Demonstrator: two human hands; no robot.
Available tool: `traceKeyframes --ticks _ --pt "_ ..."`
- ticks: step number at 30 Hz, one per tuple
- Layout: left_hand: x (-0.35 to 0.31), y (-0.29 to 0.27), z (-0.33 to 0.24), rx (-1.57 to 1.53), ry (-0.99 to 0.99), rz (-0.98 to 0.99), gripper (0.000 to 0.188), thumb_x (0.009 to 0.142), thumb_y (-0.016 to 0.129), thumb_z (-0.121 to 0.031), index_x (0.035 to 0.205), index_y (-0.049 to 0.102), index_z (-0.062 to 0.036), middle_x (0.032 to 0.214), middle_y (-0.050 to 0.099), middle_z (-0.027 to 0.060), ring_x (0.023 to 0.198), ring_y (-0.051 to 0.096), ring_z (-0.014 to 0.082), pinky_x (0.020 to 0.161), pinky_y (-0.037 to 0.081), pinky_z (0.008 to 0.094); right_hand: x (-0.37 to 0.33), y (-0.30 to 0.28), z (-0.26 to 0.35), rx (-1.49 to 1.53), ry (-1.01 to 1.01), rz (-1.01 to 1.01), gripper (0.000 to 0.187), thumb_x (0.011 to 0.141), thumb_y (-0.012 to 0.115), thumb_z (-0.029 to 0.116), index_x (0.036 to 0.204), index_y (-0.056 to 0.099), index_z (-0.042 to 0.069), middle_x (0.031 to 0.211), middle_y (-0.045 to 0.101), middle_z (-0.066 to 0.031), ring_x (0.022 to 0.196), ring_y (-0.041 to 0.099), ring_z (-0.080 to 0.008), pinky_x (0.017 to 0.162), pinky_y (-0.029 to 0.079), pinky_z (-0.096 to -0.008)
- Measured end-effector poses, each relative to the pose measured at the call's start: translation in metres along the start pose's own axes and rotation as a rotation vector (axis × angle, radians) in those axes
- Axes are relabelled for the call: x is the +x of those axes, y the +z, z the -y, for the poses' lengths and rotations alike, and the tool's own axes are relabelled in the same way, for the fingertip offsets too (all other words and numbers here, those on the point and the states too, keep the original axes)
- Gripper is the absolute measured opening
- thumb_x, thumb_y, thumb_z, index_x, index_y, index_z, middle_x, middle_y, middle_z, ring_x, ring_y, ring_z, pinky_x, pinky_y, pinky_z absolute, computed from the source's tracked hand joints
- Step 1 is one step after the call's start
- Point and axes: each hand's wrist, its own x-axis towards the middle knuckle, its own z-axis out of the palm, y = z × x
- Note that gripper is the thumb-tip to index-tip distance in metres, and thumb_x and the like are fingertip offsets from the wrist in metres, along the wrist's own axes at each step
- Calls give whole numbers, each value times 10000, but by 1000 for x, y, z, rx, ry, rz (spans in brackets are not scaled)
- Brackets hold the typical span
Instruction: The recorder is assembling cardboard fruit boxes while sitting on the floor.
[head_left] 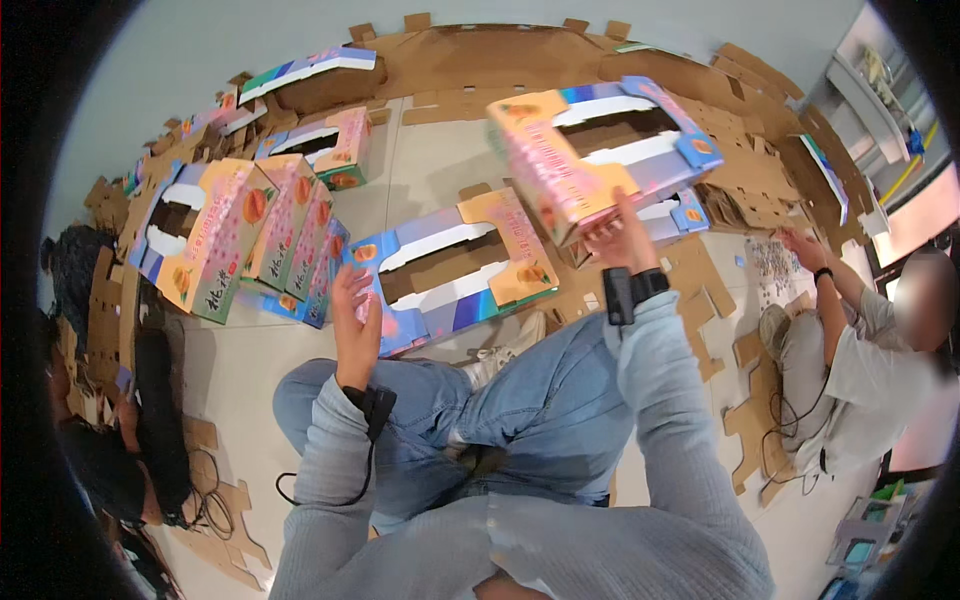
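An open-topped cardboard fruit box (545, 240), printed orange, pink and blue, lies on the floor in front of my crossed legs. My left hand (356, 315) is at its left end, fingers apart, not gripping it. A similar box (590, 190) sits tilted at the upper right, over another blue-printed box (690, 213). My right hand (622, 238) has hold of the tilted box's near edge, one finger reaching onto its top; part of the grip is hard to see. Black straps circle both wrists.
Several printed boxes (225, 235) lean together at the left, with one more box (345, 145) behind. Flattened brown cardboard (450, 65) lines the wall. To the right a seated person (850, 370) reaches toward small scattered pieces (780, 260); another person (110, 430) sits at the left.
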Motion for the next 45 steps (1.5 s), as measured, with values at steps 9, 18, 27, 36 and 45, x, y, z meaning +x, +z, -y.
traceKeyframes --ticks 9,18,27,36,45 --pt "6 5 8 3 -70 31 590 863 536 -32 1404 302 -58 1285 470 147 1129 527 233 944 420 365 82 -96 43 160 89 31 575 731 799 386 1064 450 73 1025 455 -110 936 489 -265 906 441 -527" --pt "5 10 4 31 -135 99 615 862 539 -25 1418 280 -65 1237 501 132 1094 543 197 910 424 334 115 -131 1 -11 40 44 552 798 708 489 1095 525 61 929 574 -116 791 585 -238 748 542 -431" --pt "2 11 12 37 -105 147 647 866 549 -29 1440 253 -70 1232 510 118 1090 546 191 901 427 340 114 -144 4 75 31 -20 505 785 731 469 1067 534 100 952 555 -93 834 575 -243 811 505 -446" --pt "-1 8 19 54 -74 154 634 865 550 -27 1430 265 -70 1186 547 116 1077 550 204 901 445 350 154 -184 9 -635 -92 20 637 875 457 665 1162 542 102 998 624 -86 813 627 -230 699 519 -390" --pt "-7 -66 -37 -2 27 -178 494 878 560 -24 1325 353 -55 1156 519 64 1095 506 168 907 414 319 88 -138 36 -410 121 -171 623 830 611 572 1065 399 35 1041 563 -179 908 630 -296 743 554 -410"
